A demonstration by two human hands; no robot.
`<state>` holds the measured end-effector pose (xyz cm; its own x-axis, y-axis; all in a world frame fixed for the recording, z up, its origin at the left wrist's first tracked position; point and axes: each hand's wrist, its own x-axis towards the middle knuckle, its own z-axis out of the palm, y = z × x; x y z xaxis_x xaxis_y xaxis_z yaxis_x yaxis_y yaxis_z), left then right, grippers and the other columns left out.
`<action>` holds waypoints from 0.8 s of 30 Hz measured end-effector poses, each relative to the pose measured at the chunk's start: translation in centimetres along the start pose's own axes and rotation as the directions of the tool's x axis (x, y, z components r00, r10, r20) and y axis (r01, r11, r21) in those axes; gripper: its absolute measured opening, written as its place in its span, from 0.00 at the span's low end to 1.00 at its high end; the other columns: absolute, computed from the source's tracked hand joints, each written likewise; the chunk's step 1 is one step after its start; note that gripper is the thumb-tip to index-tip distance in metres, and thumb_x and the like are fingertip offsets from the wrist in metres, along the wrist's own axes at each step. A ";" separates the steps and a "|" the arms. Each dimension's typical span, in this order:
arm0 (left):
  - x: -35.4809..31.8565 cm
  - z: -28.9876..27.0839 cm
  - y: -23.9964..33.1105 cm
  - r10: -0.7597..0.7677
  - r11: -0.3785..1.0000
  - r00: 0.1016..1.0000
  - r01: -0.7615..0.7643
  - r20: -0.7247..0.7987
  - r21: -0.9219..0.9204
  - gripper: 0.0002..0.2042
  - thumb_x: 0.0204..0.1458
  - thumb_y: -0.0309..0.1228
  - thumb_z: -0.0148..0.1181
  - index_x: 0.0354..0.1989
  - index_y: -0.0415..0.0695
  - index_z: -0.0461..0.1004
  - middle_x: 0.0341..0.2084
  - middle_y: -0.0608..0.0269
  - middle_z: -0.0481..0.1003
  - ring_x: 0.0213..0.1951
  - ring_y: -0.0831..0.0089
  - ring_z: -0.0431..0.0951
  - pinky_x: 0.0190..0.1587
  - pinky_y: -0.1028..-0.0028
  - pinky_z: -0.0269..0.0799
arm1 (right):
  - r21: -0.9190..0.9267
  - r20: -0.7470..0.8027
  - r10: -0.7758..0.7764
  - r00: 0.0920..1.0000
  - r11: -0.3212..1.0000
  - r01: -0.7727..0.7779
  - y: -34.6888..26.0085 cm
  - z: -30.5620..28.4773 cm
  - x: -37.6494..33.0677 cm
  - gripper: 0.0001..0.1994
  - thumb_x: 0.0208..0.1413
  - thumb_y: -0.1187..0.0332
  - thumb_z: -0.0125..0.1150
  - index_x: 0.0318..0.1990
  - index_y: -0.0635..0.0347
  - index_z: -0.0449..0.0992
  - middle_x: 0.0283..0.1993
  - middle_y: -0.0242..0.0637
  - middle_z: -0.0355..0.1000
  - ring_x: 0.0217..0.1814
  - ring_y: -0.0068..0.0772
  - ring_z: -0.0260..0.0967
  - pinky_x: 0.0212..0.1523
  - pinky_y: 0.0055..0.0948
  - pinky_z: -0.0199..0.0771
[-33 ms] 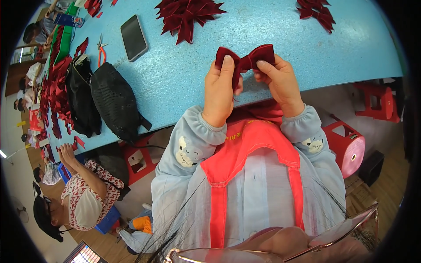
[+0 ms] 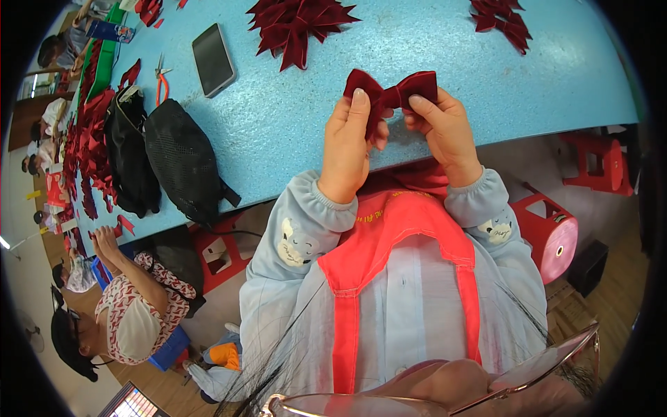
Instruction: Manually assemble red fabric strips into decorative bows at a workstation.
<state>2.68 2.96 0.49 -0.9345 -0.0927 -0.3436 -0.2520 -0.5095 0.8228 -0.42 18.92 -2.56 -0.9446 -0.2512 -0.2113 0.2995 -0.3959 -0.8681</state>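
A dark red velvet bow (image 2: pixel 393 96) is stretched between my two hands, just above the near edge of the blue table. Its left loop is pinched by my left hand (image 2: pixel 345 148), thumb on top and fingers curled beneath. My right hand (image 2: pixel 449 133) grips the other loop the same way, with its thumb pressed near the knot. The underside of the bow and part of its tails are hidden behind my fingers. Farther back lies a pile of similar red bows (image 2: pixel 299 26), and a smaller group of bows (image 2: pixel 501 22) sits at the far right.
On the blue table (image 2: pixel 278 132) lie a phone (image 2: pixel 214 60), orange-handled pliers (image 2: pixel 162 87), a black mesh pouch (image 2: pixel 182 160) and a black bag (image 2: pixel 132 156). Red ribbon pieces (image 2: pixel 90 139) heap along the left. A co-worker (image 2: pixel 135 313) sits there. Red stools (image 2: pixel 545 229) stand below.
The left loop of the bow sits slightly higher and the fingers of my left hand have shifted a little under it. Both hands keep hold of the bow.
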 end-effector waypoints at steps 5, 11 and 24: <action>-0.3 -0.7 -0.6 -0.042 0.999 0.999 0.043 0.032 -0.007 0.07 0.59 0.31 0.53 0.39 0.39 0.71 0.26 0.65 0.73 0.25 0.80 0.71 0.26 0.80 0.66 | 0.060 -0.061 0.022 0.998 0.998 -0.018 0.0 0.5 -0.2 0.11 0.56 0.72 0.58 0.47 0.63 0.74 0.36 0.32 0.74 0.32 0.21 0.69 0.33 0.22 0.71; -0.2 -1.8 0.1 0.048 0.960 0.990 -0.083 0.135 0.266 0.08 0.58 0.31 0.55 0.37 0.38 0.73 0.27 0.65 0.74 0.27 0.80 0.71 0.28 0.79 0.68 | -0.156 0.031 -0.034 0.999 0.987 0.039 -4.6 1.6 -0.3 0.13 0.54 0.72 0.59 0.47 0.64 0.74 0.34 0.30 0.74 0.32 0.19 0.68 0.34 0.19 0.69; -0.3 -1.6 -1.0 -0.180 0.979 0.958 0.153 0.224 0.134 0.07 0.54 0.28 0.58 0.37 0.38 0.72 0.24 0.69 0.71 0.22 0.85 0.65 0.23 0.82 0.59 | -0.079 0.002 0.027 1.000 0.997 -0.026 -1.6 0.8 -0.6 0.09 0.53 0.71 0.61 0.40 0.66 0.76 0.31 0.29 0.74 0.32 0.18 0.69 0.35 0.18 0.68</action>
<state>3.59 2.10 -0.93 -0.9060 0.1943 -0.3760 -0.4231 -0.3980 0.8140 -0.23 18.96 -0.67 -0.9359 -0.2639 -0.2333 0.3129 -0.3184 -0.8948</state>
